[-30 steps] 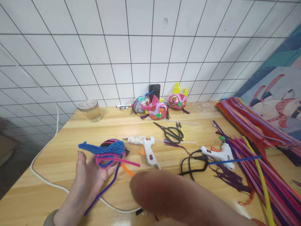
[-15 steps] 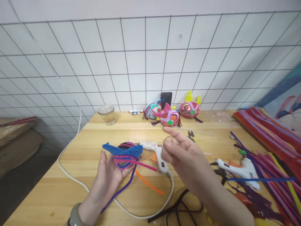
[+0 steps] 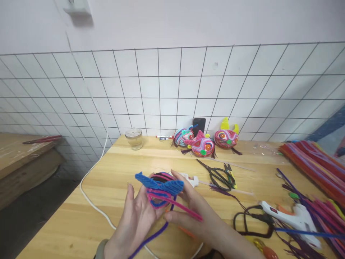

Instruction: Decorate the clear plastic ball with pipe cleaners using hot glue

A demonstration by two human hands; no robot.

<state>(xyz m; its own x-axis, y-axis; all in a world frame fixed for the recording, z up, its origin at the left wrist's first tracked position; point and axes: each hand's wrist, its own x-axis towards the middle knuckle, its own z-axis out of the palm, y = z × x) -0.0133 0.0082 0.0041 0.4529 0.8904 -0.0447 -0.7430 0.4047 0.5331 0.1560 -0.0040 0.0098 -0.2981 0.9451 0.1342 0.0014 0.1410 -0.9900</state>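
Note:
My left hand [image 3: 134, 217] cups a round pipe-cleaner animal head [image 3: 161, 178] from the left and below, its thumb raised. The head has two blue ears, a black and pink striped top and a pink and blue outlined eye. From it a loose pink pipe cleaner [image 3: 185, 209] sticks out to the right and a purple one [image 3: 153, 235] hangs down. Around its right side curves my right hand [image 3: 195, 208], index finger at the back edge and thumb in front near the purple strand; those fingertips are partly hidden. An orange pipe cleaner shows below, mostly covered.
Behind my right hand lies a white glue gun [image 3: 192, 181], partly hidden; a second glue gun [image 3: 293, 219] lies at right. Black scissors [image 3: 219, 176], finished animal heads [image 3: 203, 145], a phone [image 3: 199, 126] and a lidded glass [image 3: 134, 140] stand farther back. Pipe-cleaner bundles [image 3: 315, 165] crowd the right.
My right hand has come left and down from above the glue gun to the animal head, its pointing finger now curved round it. The view has shifted, showing the scissors.

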